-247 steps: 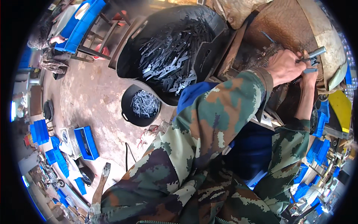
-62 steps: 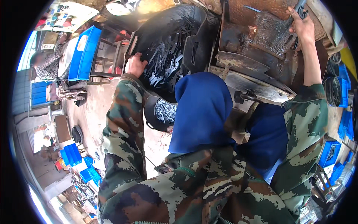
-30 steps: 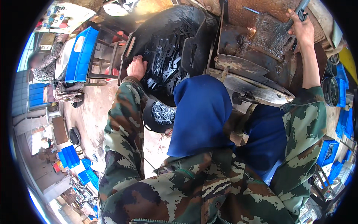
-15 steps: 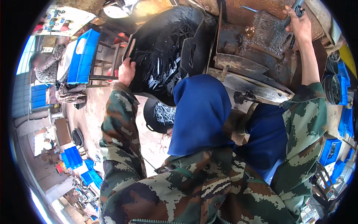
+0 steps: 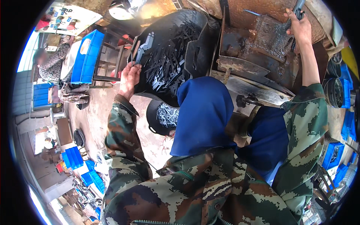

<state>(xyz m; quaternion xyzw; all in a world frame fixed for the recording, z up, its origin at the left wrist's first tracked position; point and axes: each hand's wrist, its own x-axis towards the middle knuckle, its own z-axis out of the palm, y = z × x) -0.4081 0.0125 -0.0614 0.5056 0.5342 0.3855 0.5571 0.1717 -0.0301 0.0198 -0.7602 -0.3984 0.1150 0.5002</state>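
Observation:
My left hand (image 5: 130,77) is closed at the left rim of a large black tub (image 5: 197,50), its fingers pinching a shiny, notched metal strip (image 5: 144,47) that points up over the tub. Many dark, flat metal strips (image 5: 167,69) lie in a loose heap inside. At the upper right, my right hand (image 5: 301,29) is wrapped round a grey tube (image 5: 299,5). Dark thin pieces show by its fingers; what they are I cannot make out. Under that hand is a wet, rusty metal tray (image 5: 240,62) with a brown, glistening surface.
Between tub and my knees, a smaller black bucket (image 5: 153,122) holds light metal pieces. A dark metal stand (image 5: 108,62) and a blue crate (image 5: 87,56) are at the left, with a seated person (image 5: 52,67) beyond. Round black containers (image 5: 333,92) and blue bins stand at the right.
A bright metal strip now shows in my left hand over the tub. That hand has turned and shifted slightly down along the rim. My right hand stays almost where it was.

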